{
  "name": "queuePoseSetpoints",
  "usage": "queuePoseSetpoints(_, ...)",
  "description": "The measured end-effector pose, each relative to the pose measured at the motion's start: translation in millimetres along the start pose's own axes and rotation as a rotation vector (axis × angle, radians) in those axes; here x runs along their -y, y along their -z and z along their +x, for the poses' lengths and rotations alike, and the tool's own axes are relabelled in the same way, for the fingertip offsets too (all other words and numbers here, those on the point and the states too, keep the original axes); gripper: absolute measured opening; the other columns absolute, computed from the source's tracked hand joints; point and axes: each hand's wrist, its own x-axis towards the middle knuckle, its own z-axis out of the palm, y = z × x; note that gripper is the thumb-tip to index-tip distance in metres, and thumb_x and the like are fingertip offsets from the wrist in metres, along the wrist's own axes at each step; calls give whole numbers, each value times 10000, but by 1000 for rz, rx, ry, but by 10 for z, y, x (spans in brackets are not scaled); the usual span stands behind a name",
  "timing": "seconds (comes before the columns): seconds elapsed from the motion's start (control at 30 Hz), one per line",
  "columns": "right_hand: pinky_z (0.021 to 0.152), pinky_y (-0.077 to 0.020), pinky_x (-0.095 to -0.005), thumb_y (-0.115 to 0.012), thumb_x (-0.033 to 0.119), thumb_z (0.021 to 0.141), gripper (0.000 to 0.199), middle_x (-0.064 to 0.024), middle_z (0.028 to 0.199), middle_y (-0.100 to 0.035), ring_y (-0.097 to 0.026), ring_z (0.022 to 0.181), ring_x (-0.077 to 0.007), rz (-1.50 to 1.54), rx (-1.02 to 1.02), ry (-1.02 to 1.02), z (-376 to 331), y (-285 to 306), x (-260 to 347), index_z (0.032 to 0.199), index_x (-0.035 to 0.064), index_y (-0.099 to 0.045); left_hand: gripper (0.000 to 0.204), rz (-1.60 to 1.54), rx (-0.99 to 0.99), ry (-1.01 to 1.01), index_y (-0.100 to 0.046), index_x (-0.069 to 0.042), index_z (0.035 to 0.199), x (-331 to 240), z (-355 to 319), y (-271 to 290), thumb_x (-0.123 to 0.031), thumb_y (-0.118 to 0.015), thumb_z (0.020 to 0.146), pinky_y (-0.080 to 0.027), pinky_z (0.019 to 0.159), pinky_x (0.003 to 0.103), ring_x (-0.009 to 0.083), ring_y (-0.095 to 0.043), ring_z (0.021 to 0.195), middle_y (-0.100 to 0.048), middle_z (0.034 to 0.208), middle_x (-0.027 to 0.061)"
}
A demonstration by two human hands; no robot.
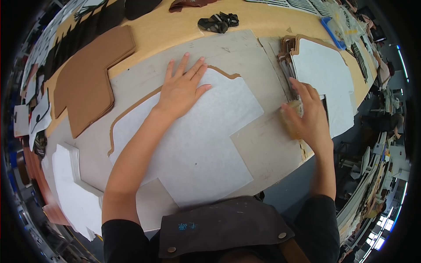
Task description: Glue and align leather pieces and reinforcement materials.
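My left hand (183, 87) lies flat with fingers spread on a large white sheet (197, 136), pressing near its upper edge. A brown leather-like piece (127, 105) shows as a rim along the sheet's far and left edges. My right hand (310, 115) is at the right, thumb and fingers apart. Below its thumb is a yellowish, translucent lump (290, 122), partly covered; its kind is unclear. Just beyond that hand stands a stack of white sheets over brown pieces (329, 65).
The grey board (237, 48) rests on a tan table (175, 22). Brown cut pieces (87, 74) are stacked at the far left, and white sheets (74, 188) at the near left. A dark cloth bundle (218, 22) and a blue tray (332, 33) are at the back.
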Motion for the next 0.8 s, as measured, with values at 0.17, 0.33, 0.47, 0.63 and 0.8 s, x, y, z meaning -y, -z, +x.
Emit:
queuePoseSetpoints(0.17, 911, -432, -410, -647, 139, 794, 438, -195, 1140, -559, -512, 1078, -352, 284, 0, 202, 472, -602, 246, 1190, -6, -528, 522, 45, 20, 149, -396, -92, 1379, 294, -396, 131, -393, -417, 953, -107, 1136, 464, 262, -179, 1396, -317, 1478, 12)
queuePoseSetpoints(0.33, 930, -413, -415, -638, 107, 787, 421, -184, 1136, -561, -502, 1060, -380, 196, -68, 359, 904, -1131, 280, 1179, -5, -534, 408, 85, -96, 256, -496, -54, 1293, 631, -1108, 298, -263, -490, 943, -303, 1070, 418, 280, -356, 1307, -453, 1377, 79)
queuePoseSetpoints(0.47, 857, -459, -385, -623, 102, 800, 367, -187, 1095, -567, -548, 986, -344, 235, -90, 444, 1067, -1131, 292, 1151, 10, -567, 251, -439, -286, 627, -605, -1, 1128, 867, -1651, 547, -111, -547, 910, -497, 797, 304, 215, -592, 984, -603, 1127, 129)
queuePoseSetpoints(0.63, 676, -493, -313, -623, 148, 834, 337, -142, 991, -576, -589, 729, -213, 331, 133, 176, 1203, -1053, 363, 1142, 21, -575, 241, -679, -266, 752, -613, 22, 1103, 1020, -1871, 655, -98, -566, 899, -528, 768, 285, 155, -612, 870, -626, 1015, 90)
queuePoseSetpoints(0.8, 653, -473, -300, -627, 174, 836, 279, -109, 842, -610, -570, 679, -181, 285, 173, 212, 1331, -1111, 243, 1058, 6, -603, 270, -652, -87, 768, -605, 47, 1093, 1062, -1733, 737, -118, -592, 880, -522, 737, 276, 152, -599, 830, -626, 956, 93)
